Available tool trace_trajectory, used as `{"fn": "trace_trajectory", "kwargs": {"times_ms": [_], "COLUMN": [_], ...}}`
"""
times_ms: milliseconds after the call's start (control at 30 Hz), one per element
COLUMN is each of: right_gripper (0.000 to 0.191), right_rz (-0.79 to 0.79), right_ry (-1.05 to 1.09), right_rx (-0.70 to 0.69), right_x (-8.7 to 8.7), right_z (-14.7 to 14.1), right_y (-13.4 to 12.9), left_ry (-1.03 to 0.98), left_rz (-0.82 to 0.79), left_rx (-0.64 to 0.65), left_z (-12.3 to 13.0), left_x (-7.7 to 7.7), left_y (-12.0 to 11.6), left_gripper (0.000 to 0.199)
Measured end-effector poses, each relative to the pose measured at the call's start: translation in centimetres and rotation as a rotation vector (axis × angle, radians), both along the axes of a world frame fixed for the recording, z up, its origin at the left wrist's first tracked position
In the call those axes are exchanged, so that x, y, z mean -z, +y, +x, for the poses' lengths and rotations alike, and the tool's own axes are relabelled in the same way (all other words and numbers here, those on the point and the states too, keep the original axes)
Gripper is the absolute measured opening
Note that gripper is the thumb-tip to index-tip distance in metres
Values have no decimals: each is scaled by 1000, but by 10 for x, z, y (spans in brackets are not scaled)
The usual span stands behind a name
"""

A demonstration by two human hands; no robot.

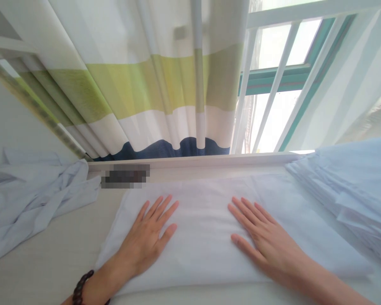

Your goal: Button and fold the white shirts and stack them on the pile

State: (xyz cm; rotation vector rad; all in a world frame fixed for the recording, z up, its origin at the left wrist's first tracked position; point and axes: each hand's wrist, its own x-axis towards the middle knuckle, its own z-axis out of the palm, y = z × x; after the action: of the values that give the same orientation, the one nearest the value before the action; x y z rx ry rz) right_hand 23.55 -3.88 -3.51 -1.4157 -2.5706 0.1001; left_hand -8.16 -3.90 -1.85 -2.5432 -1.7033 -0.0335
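A white cloth (203, 254), folded into a wide flat rectangle, lies in front of me on a pale surface. My left hand (150, 235) rests palm down on its left part, fingers spread, with a dark beaded bracelet (82, 286) on the wrist. On the right part of the cloth lies my right hand (260, 233), also flat with its fingers stretched out. Neither hand grips anything. Light creases run across the cloth between the two hands.
A stack of folded white cloths (352, 186) stands at the right. Crumpled white cloth (34, 195) lies at the left. Behind the cloth are a blurred-out dark object (125, 176), a low ledge (193, 162), a striped curtain (165, 84) and white railing bars (277, 84).
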Motion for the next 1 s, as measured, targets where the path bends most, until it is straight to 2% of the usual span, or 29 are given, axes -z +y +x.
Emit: {"fn": "trace_trajectory", "kwargs": {"times_ms": [67, 133, 267, 333, 400, 533, 633, 700, 767, 800, 900, 1000], "right_gripper": [62, 63, 68, 68, 68, 66, 67, 67, 69, 69, 70, 69], "right_rz": [-32, -53, 67, 98, 48, 16, 19, 10, 12, 25, 106, 126], "right_ry": [-5, -16, -11, -19, -40, -41, -16, -11, -18, -20, 5, 31], "right_rx": [1, 19, 166, 265, 336, 332, 317, 315, 346, 368, 405, 331], "right_x": [-2, -11, -26, -19, -6, 15, 14, 6, -3, -8, -18, -13], "right_z": [2, 3, 13, 25, 37, 50, 50, 51, 53, 53, 51, 39], "right_y": [2, 7, 33, 51, 67, 78, 78, 78, 79, 79, 74, 59], "left_ry": [11, 15, -1, -2, -2, 0, 28, 50, 46, 30, -26, -83], "left_rz": [-11, -34, -17, 19, 27, 43, 45, 56, 77, 84, 32, -24], "left_rx": [-9, -15, -39, -101, -181, -175, -169, -173, -123, -70, 200, 369], "left_z": [-2, 2, 10, 2, -11, -33, -32, -21, -1, 13, 59, 95], "left_x": [-2, -8, -16, -12, -5, 5, 0, -9, -20, -26, -36, -29], "left_y": [0, 0, 18, 32, 43, 50, 48, 44, 36, 30, 12, 1], "left_gripper": [52, 52, 56, 57, 57, 57, 57, 57, 58, 58, 57, 58]}}
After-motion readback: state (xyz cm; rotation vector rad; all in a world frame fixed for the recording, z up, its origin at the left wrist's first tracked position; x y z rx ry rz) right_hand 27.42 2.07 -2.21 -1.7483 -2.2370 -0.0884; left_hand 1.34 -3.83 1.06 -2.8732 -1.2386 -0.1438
